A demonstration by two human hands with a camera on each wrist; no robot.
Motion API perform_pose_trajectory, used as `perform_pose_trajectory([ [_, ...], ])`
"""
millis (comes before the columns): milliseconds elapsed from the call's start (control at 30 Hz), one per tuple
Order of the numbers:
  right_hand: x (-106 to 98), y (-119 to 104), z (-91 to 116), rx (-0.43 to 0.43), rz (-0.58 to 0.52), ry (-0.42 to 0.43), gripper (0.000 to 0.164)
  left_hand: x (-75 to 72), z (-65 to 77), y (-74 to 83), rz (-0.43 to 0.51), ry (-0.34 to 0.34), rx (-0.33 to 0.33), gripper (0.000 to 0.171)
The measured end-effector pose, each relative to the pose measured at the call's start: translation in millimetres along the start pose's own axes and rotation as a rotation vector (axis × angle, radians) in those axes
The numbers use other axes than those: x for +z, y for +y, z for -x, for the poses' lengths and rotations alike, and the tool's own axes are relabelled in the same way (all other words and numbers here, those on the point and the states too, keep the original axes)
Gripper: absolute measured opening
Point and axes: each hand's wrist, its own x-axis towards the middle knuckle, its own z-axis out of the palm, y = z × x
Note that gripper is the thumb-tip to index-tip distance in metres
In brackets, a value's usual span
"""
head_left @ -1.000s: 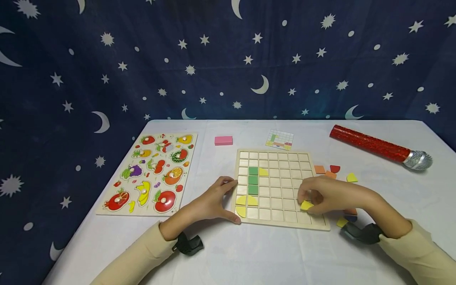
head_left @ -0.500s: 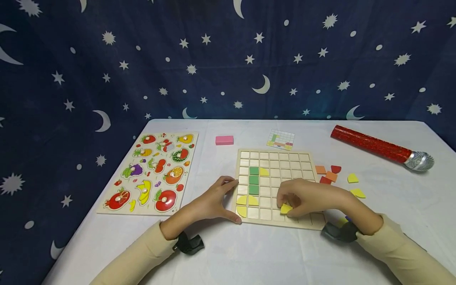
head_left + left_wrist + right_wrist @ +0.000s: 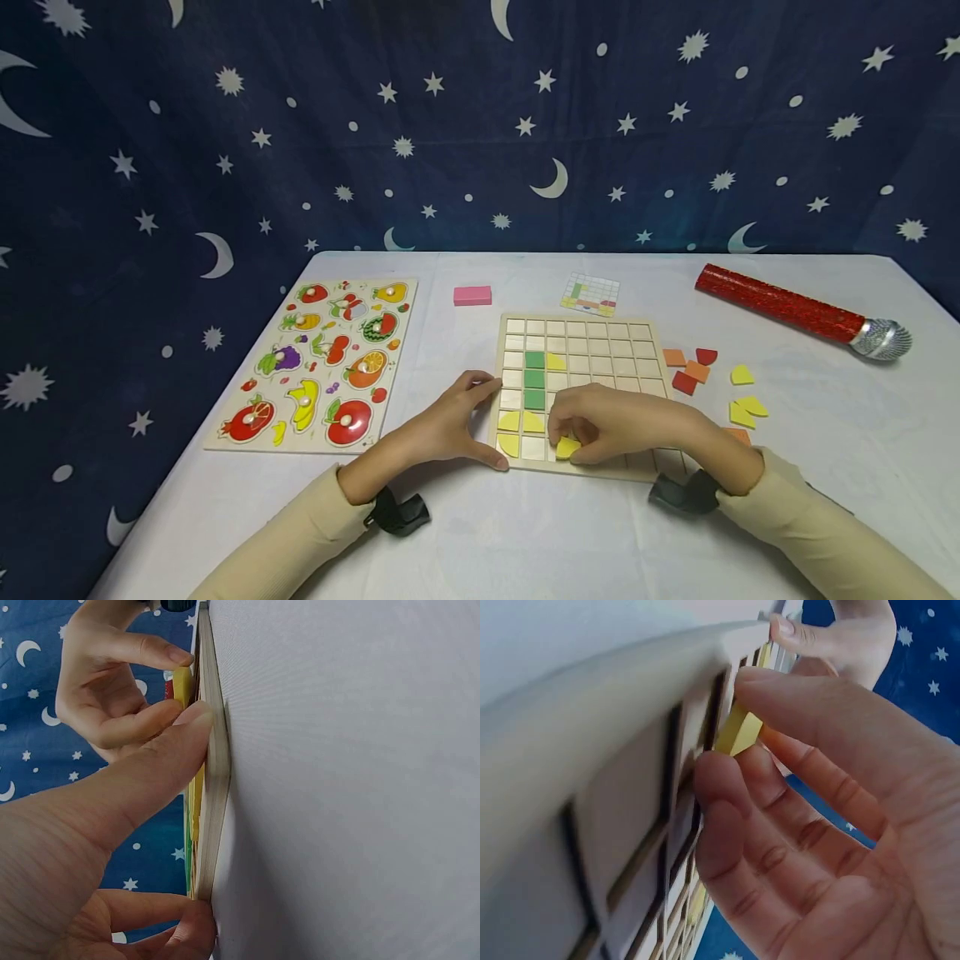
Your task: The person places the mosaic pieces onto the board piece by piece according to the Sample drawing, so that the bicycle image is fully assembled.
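Note:
A wooden grid board point(image 3: 622, 329) lies on the white table. Along its left edge and near corner, my left hand point(image 3: 450, 425) grips the rim, thumb at the front side and fingers farther up. My right hand point(image 3: 615, 425) pinches a yellow tile with a curved edge point(image 3: 567, 447) between thumb and fingertips, low over the board's bottom row; the right wrist view shows the same yellow tile point(image 3: 739, 731) tilted close over the grid. Green square tiles point(image 3: 534, 378) stand in one column, and several yellow curved tiles point(image 3: 508, 421) sit in nearby cells.
Loose orange, red and yellow tiles point(image 3: 697, 372) lie right of the board. Behind it are a patterned grid card point(image 3: 591, 293) and a pink block point(image 3: 472, 296). A fruit peg puzzle point(image 3: 318, 367) lies left; a red toy microphone point(image 3: 780, 300) lies back right.
My right hand has carried the yellow tile leftward across the board's lower rows, from the right side to near the third column. My left hand stays at the board's edge.

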Motion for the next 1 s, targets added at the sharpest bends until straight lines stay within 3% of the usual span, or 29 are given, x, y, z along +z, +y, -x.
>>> perform_pose_trajectory([
  [467, 6.5, -8.2, -25.5, -0.034, 0.066, 0.006, 0.018, -0.5, -0.1, 0.3, -0.006, -0.006, -0.012, 0.103],
  [1000, 9.3, -12.4, -31.0, -0.024, 0.068, 0.067, 0.013, -0.9, 0.5, 0.3, -0.017, -0.002, 0.0, 0.103],
])
